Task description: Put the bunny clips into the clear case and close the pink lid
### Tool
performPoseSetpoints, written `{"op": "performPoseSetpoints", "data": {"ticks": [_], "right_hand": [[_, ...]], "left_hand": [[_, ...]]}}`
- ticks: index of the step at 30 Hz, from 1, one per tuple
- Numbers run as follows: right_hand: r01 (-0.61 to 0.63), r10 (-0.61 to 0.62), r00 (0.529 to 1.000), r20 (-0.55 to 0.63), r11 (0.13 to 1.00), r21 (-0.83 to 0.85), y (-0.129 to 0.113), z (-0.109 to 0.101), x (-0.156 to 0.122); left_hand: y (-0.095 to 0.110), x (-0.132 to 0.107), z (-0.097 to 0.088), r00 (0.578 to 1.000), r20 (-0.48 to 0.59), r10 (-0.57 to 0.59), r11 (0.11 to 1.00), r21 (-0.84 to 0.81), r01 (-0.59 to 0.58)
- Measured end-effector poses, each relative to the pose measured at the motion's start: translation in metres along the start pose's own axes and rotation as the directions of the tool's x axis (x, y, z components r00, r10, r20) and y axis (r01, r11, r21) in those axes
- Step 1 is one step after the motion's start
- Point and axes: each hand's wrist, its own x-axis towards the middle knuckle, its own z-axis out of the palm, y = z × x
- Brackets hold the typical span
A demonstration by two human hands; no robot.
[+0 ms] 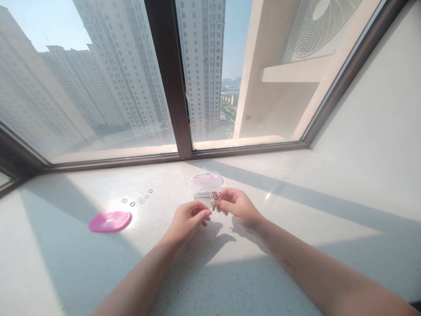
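Note:
Between the thumb and fingers of my right hand (239,207) is a small gold-brown looped piece (215,200), bow-like in outline; its exact kind is too small to tell. My left hand (190,217) is just left of it and a little lower, thumb and fingertips drawn together, apart from the piece. Whether anything tiny sits in that pinch cannot be made out. Right behind both hands stands a clear plastic box (201,186) with small red marks near its top.
Several thin rings (141,201) lie scattered on the pale speckled sill (230,281) to the left. Nearer to me is a pink oval dish (110,222). A brown-framed window (182,131) bounds the sill at the back, and a white wall (378,145) rises on the right.

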Motion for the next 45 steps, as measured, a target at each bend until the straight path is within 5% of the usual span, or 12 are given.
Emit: {"op": "performPoseSetpoints", "data": {"ticks": [5,7,10,14,20,27,33,38,45], "right_hand": [[0.241,-0.317,0.927,-0.2,0.913,-0.329,-0.04,-0.016,0.033],[0.253,-0.404,0.901,-0.16,0.787,-0.563,-0.049,-0.021,0.053],[0.219,-0.328,0.945,0.006,0.617,-0.756,-0.047,-0.024,0.081],[0.255,-0.224,0.963,0.148,0.591,-0.765,-0.034,-0.022,0.094],[0.291,-0.108,0.952,0.287,0.615,-0.733,-0.029,-0.019,0.073],[0.408,-0.317,0.907,0.276,0.506,-0.76,-0.018,-0.011,0.051],[0.397,-0.386,0.902,0.193,0.565,-0.724,-0.015,-0.015,0.037],[0.495,-0.342,0.869,0.359,0.562,-0.663,-0.011,-0.017,0.02],[0.508,-0.439,0.852,0.285,0.561,-0.654,0.005,-0.012,0.021]], "left_hand": [[0.001,0.002,-0.01,0.975,-0.213,0.067,0.986,0.165,-0.031],[0.001,0.004,-0.014,0.951,-0.28,0.128,0.976,0.206,-0.07],[0.001,0.007,-0.017,0.933,-0.298,0.201,0.948,0.299,-0.109],[-0.002,0.009,-0.019,0.93,-0.287,0.232,0.903,0.419,-0.096],[-0.005,0.009,-0.021,0.925,-0.238,0.295,0.802,0.588,-0.105],[-0.003,0.007,-0.02,0.934,-0.188,0.304,0.734,0.672,-0.104],[0.0,0.004,-0.019,0.945,-0.204,0.257,0.744,0.666,-0.058],[0.002,0.001,-0.019,0.949,-0.218,0.229,0.74,0.672,-0.025],[0.004,-0.001,-0.021,0.941,-0.233,0.244,0.758,0.651,-0.035]]}}
